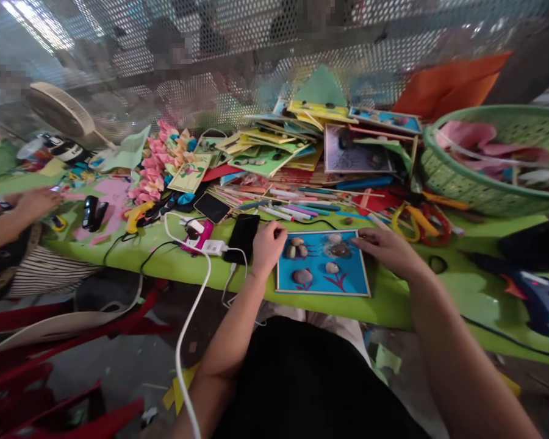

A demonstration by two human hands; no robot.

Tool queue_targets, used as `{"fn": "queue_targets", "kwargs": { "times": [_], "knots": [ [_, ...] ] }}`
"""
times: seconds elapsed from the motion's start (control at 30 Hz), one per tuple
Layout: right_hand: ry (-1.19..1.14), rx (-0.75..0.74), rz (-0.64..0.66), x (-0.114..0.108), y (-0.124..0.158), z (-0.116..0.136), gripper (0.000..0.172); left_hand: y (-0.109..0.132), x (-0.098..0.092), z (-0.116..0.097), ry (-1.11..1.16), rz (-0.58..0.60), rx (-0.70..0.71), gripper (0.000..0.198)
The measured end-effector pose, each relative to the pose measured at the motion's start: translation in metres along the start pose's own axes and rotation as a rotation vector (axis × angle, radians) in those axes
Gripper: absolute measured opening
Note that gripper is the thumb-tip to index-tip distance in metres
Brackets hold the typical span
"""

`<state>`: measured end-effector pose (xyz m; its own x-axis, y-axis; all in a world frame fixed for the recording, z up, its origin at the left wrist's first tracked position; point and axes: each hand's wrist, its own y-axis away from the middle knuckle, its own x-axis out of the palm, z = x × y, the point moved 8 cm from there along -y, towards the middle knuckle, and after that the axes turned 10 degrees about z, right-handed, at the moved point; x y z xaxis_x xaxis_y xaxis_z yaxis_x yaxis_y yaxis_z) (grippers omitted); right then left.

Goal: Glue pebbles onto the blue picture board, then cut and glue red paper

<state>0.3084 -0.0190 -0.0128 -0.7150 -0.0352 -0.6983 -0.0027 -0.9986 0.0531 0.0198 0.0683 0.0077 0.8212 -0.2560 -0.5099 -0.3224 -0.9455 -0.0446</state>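
Head view: the blue panel (354, 271), edged with pale strips, lies flat on the green surface (388, 308) directly in front of the person, near the edge, and bears pebbles (302, 276) in four groups, with dark reddish stem-like marks beside some of them. The left hand (269, 247) is at the panel's upper left corner with its fingers curled; a small dark patch shows at the fingertips, and whether they grip anything cannot be told. The right hand (387, 249) reaches to the upper right corner, fingertips at the border; whether they pinch it or merely rest there is likewise unclear. Left of the panel lie a black phone (242, 238) and a pink adapter (202, 231) with white plugs, from which a white cable (178, 353) hangs. Behind the panel are markers (297, 210) and, farther back, a heap of decorated cards (274, 158). To the right are scissors (434, 222) with orange and red handles, a green basket (476, 186) containing pink material, and a dark blue glue gun (537, 299). At far left, a co-worker's hand (36, 202) extends over the surface, near a black stapler (90, 213); pink paper flowers (153, 161) stand between the stapler and the heap.
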Motion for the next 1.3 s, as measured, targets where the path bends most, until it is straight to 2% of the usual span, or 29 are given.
{"fn": "queue_targets", "kwargs": {
  "times": [0.1, 0.17, 0.3, 0.47, 0.67, 0.77, 0.83, 0.93, 1.07, 1.17, 1.3],
  "knots": [
    [0.107, 0.001, 0.107, 0.006, -0.001, 0.001, 0.049, 0.002, 0.003, -0.011, -0.282, 0.000, 0.085, 0.019],
    [0.152, 0.011, 0.071, 0.002, -0.001, 0.003, 0.046, 0.002, 0.004, -0.013, -0.342, -0.003, 0.103, 0.018],
    [0.221, 0.024, 0.006, -0.001, 0.000, 0.003, 0.041, 0.001, 0.006, -0.010, -0.333, -0.006, 0.104, 0.015],
    [0.338, 0.089, -0.109, -0.011, 0.002, -0.004, 0.042, 0.003, -0.002, -0.016, -0.175, -0.064, 0.129, 0.010],
    [0.245, 0.125, -0.283, -0.032, 0.012, 0.003, 0.037, 0.003, 0.001, -0.064, -0.097, 0.014, 0.265, 0.013],
    [0.195, 0.138, -0.337, -0.038, 0.015, 0.007, 0.039, -0.007, 0.018, -0.086, -0.154, 0.100, 0.332, 0.013],
    [0.188, 0.126, -0.351, -0.038, 0.015, 0.008, 0.038, -0.019, 0.034, -0.092, -0.211, 0.172, 0.354, 0.012],
    [0.182, 0.100, -0.354, -0.038, 0.015, 0.008, 0.035, -0.044, 0.050, -0.092, -0.283, 0.218, 0.352, 0.014],
    [0.142, 0.102, -0.361, -0.039, 0.015, 0.004, 0.031, -0.073, 0.043, -0.078, -0.355, 0.128, 0.276, 0.018],
    [0.104, 0.127, -0.367, -0.040, 0.016, 0.000, 0.029, -0.080, 0.033, -0.065, -0.352, 0.083, 0.262, 0.017],
    [0.086, 0.141, -0.347, -0.040, 0.016, 0.001, 0.026, -0.076, 0.031, -0.051, -0.339, 0.098, 0.255, 0.012]
  ]
}}
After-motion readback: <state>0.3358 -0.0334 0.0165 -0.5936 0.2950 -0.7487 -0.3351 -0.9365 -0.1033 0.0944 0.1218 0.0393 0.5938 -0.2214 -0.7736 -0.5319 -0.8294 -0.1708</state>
